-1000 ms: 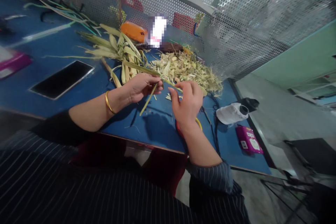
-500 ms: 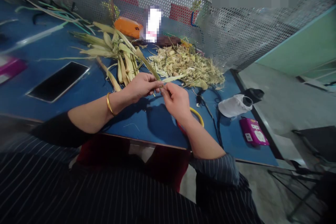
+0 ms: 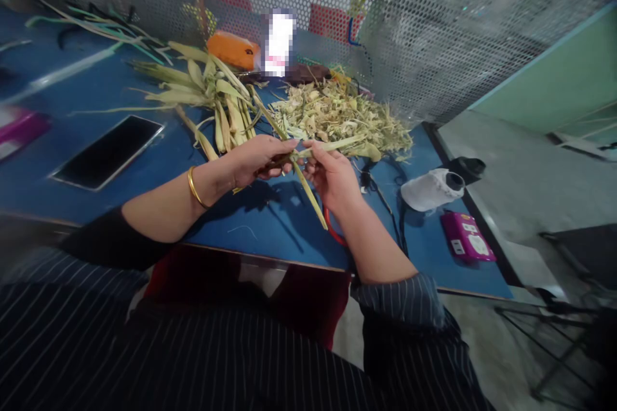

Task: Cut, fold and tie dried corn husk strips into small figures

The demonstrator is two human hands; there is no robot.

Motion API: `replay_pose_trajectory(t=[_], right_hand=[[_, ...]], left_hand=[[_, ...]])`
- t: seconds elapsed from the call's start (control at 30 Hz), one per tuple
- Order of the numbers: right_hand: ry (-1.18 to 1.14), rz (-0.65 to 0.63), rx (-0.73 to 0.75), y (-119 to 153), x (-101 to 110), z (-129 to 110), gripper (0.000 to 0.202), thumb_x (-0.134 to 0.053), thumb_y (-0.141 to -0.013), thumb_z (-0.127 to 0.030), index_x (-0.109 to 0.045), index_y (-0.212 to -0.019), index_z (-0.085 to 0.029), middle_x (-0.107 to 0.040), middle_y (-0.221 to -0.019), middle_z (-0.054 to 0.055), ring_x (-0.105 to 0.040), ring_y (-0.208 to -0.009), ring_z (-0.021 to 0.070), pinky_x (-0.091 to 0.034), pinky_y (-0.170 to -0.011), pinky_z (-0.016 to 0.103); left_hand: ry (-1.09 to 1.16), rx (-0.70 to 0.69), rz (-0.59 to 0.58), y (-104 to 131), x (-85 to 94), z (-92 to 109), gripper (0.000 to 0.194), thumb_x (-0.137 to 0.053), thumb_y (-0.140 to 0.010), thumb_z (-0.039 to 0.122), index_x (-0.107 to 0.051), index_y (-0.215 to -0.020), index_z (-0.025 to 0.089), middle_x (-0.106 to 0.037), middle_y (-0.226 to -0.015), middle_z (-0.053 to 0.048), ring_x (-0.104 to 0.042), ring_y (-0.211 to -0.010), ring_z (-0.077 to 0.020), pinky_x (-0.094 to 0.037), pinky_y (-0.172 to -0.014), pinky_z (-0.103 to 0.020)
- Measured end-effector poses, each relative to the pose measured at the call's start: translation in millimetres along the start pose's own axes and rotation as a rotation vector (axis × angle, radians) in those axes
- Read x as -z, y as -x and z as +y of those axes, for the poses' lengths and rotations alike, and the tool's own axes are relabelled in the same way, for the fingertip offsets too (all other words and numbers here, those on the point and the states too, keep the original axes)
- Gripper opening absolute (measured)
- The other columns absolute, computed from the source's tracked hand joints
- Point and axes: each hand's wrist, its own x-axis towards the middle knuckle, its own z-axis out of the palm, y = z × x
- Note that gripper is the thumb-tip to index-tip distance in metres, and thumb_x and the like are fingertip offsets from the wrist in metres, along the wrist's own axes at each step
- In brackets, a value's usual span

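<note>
The crossed leaf strips [image 3: 311, 198] are in mid-air near the centre of the frame, raised above the bench [image 3: 250, 231], with 1 strip slanting down toward the viewer and another pointing right. Both hands pinch them close to the crossing: the left hand [image 3: 270, 157] has thumb and fingers closed on the left side, the right hand [image 3: 335, 176] grips just beside it, probably so the join cannot slip while the long ends hang free. Under the right wrist, a red loop [image 3: 332, 228] shows partly. Beyond, the bundle of husks [image 3: 236, 119] lies left of the loose scrap pile [image 3: 344, 112], perhaps to separate whole leaves from trimmings. The dark phone [image 3: 108, 151] lies flat at left, while the white spool [image 3: 427, 190] and pink packet [image 3: 467, 236] sit at right, seemingly set aside for elbow room.
</note>
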Motion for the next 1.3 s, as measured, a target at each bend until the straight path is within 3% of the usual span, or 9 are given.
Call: replay_pose_trajectory(t=[0.2, 0.3, 0.4, 0.57, 0.67, 0.87, 1.03, 1.23, 1.3], right_hand=[[-0.026, -0.082, 0.07, -0.1, -0.4, 4.0, 0.023, -0.078, -0.069, -0.037, -0.067, -0.076, -0.019, -0.045, -0.052, -0.008, -0.048, -0.051, 0.0057, -0.04, -0.048, 0.019], [-0.057, -0.182, 0.097, 2.0, -1.9, 2.3, 0.022, -0.076, -0.073, -0.039, -0.067, -0.078, -0.02, -0.044, -0.053, -0.008, -0.046, -0.05, 0.0046, -0.047, -0.058, 0.02], [-0.005, -0.22, 0.178, 4.3, -2.6, -1.2, 0.023, -0.076, -0.075, -0.04, -0.068, -0.082, -0.02, -0.053, -0.06, -0.007, -0.049, -0.053, 0.0048, -0.051, -0.068, 0.023], [0.156, -0.113, 0.291, 4.8, -2.5, 0.5, 0.024, -0.072, -0.077, -0.043, -0.067, -0.077, -0.019, -0.058, -0.059, -0.004, -0.055, -0.054, 0.0067, -0.049, -0.059, 0.022], [0.182, 0.007, 0.235, 3.0, -3.2, 4.5, 0.028, -0.07, -0.077, -0.045, -0.064, -0.073, -0.018, -0.059, -0.055, -0.004, -0.055, -0.049, 0.0063, -0.046, -0.051, 0.019], [0.108, 0.169, 0.111, 0.3, -5.3, 6.1, 0.029, -0.072, -0.076, -0.041, -0.058, -0.068, -0.017, -0.055, -0.05, -0.007, -0.049, -0.04, 0.0041, -0.042, -0.042, 0.016], [0.087, 0.201, 0.118, 0.0, -7.0, 7.8, 0.029, -0.071, -0.077, -0.039, -0.056, -0.066, -0.017, -0.053, -0.048, -0.007, -0.047, -0.038, 0.0033, -0.042, -0.042, 0.016], [0.177, 0.147, 0.209, -2.1, -0.7, 6.2, 0.033, -0.072, -0.075, -0.047, -0.06, -0.071, -0.017, -0.057, -0.054, -0.006, -0.053, -0.046, 0.0052, -0.044, -0.047, 0.018], [0.211, 0.13, 0.235, -3.0, 1.6, 6.0, 0.033, -0.072, -0.074, -0.048, -0.06, -0.071, -0.018, -0.057, -0.055, -0.006, -0.053, -0.046, 0.0056, -0.044, -0.047, 0.019]], left_hand=[[-0.08, -0.082, 0.034, 7.5, -9.8, 0.7, 0.023, -0.07, -0.078, 0.03, -0.063, -0.066, 0.012, -0.045, -0.05, 0.004, -0.034, -0.039, -0.0027, -0.022, -0.037, -0.018], [-0.029, -0.031, 0.0, 9.0, -9.0, 4.4, 0.02, -0.069, -0.078, 0.027, -0.063, -0.067, 0.012, -0.042, -0.048, 0.005, -0.032, -0.038, -0.003, -0.022, -0.037, -0.018], [0.036, 0.015, -0.017, 9.6, -6.3, 8.3, 0.022, -0.069, -0.077, 0.025, -0.06, -0.062, 0.012, -0.039, -0.046, 0.005, -0.03, -0.037, -0.0025, -0.019, -0.036, -0.018], [0.032, -0.005, -0.041, 10.0, -6.7, 7.3, 0.019, -0.068, -0.076, 0.023, -0.06, -0.063, 0.013, -0.038, -0.045, 0.005, -0.029, -0.037, -0.0028, -0.018, -0.037, -0.018], [-0.041, -0.07, -0.032, 8.7, -10.8, 2.8, 0.018, -0.067, -0.078, 0.025, -0.061, -0.064, 0.014, -0.038, -0.045, 0.006, -0.03, -0.038, -0.0035, -0.02, -0.039, -0.02], [-0.256, -0.169, 0.06, 7.0, -20.4, -1.9, 0.038, -0.062, -0.081, 0.028, -0.047, -0.048, 0.016, -0.036, -0.042, 0.005, -0.029, -0.039, -0.0041, -0.02, -0.043, -0.022], [-0.308, -0.188, 0.057, 6.3, -19.5, -4.2, 0.038, -0.063, -0.081, 0.027, -0.048, -0.048, 0.015, -0.039, -0.042, 0.004, -0.033, -0.04, -0.0042, -0.022, -0.043, -0.021], [-0.11, -0.089, 0.016, 3.0, -12.0, -4.6, 0.037, -0.06, -0.084, 0.042, -0.054, -0.06, 0.014, -0.049, -0.056, 0.002, -0.032, -0.04, -0.0032, -0.018, -0.04, -0.021], [-0.118, -0.095, 0.017, 3.7, -11.7, -3.4, 0.038, -0.059, -0.085, 0.045, -0.056, -0.062, 0.014, -0.046, -0.054, 0.003, -0.029, -0.041, -0.003, -0.016, -0.04, -0.021]])
